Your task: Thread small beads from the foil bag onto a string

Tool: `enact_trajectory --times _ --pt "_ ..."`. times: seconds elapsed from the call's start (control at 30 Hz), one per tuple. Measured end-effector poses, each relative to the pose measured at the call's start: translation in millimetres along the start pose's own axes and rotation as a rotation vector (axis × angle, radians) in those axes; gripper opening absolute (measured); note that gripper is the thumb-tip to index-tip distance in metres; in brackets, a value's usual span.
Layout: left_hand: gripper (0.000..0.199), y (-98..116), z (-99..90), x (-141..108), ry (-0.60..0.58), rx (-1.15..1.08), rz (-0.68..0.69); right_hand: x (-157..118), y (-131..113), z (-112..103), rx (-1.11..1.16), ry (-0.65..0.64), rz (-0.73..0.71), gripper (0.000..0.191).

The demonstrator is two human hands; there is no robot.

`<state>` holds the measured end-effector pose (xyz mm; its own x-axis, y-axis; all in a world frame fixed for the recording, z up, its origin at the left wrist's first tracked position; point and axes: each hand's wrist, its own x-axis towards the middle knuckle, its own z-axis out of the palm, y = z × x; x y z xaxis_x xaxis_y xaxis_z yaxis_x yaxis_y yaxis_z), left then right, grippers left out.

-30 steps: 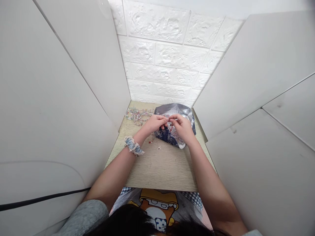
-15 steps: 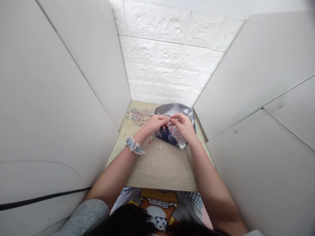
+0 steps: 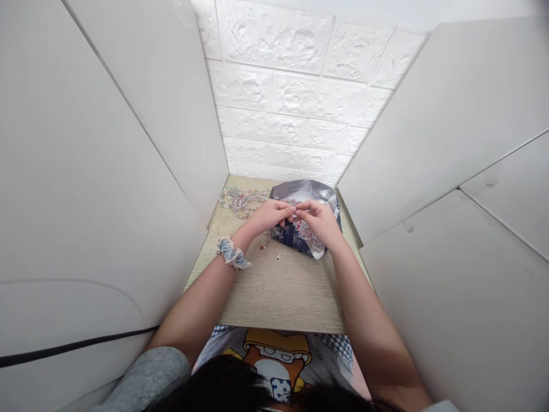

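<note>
The left hand [image 3: 268, 216] and the right hand [image 3: 319, 222] meet fingertip to fingertip above the far half of the bench [image 3: 278, 292], over a dark blue and silver bag [image 3: 300, 194]. Both hands are curled, thumbs and forefingers pinched together where they touch. Whatever they pinch is too small to make out; it may be a bead or a thread, and I cannot tell which hand carries it.

The bag lies near the far right corner of the bench, its shiny silver inside turned up and its blue patterned side toward the near edge. The right hand covers much of its right part, and small beads [image 3: 305, 229] show in the bag just under that hand.

On the left wrist sits a blue and white scrunchie [image 3: 233, 254], close to the left edge of the bench. Between it and the bag, 2 or 3 loose beads [image 3: 278, 258] lie on the bare wood-grain surface, near the bag's near edge.

Toward the far left corner lies a heap of beaded strings [image 3: 240, 200], pale with spots of colour, just beside the bag and well apart from the near edge.

White panels [image 3: 107, 171] close in the bench on the left and right, and a white brick-pattern wall [image 3: 291, 103] stands along its far edge. At the near edge shows the person's printed shirt [image 3: 277, 355].
</note>
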<state>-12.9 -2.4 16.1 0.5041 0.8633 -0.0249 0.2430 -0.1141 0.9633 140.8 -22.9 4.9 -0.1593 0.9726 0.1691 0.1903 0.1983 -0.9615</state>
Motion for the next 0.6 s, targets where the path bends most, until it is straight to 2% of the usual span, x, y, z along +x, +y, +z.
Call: enact_trajectory --times 0.13,0.33,0.5,0.6 --pt "0.028 1.4 2.1 -0.9 0.018 -0.017 -0.037 1.0 5.6 -3.3 -0.152 0.049 -0.014 0.015" --pt "0.03 3.7 2.7 -2.2 0.025 -0.053 -0.094 -1.2 -1.8 -2.9 -0.382 0.13 -0.204 0.011" --pt "0.02 8.0 2.0 -3.5 -0.011 -0.161 -0.056 -5.1 -8.4 0.0 -0.326 0.145 -0.103 0.013" --pt "0.025 7.9 3.0 -3.5 -0.06 -0.268 -0.021 -4.9 -6.3 0.3 -0.28 0.133 -0.075 0.014"
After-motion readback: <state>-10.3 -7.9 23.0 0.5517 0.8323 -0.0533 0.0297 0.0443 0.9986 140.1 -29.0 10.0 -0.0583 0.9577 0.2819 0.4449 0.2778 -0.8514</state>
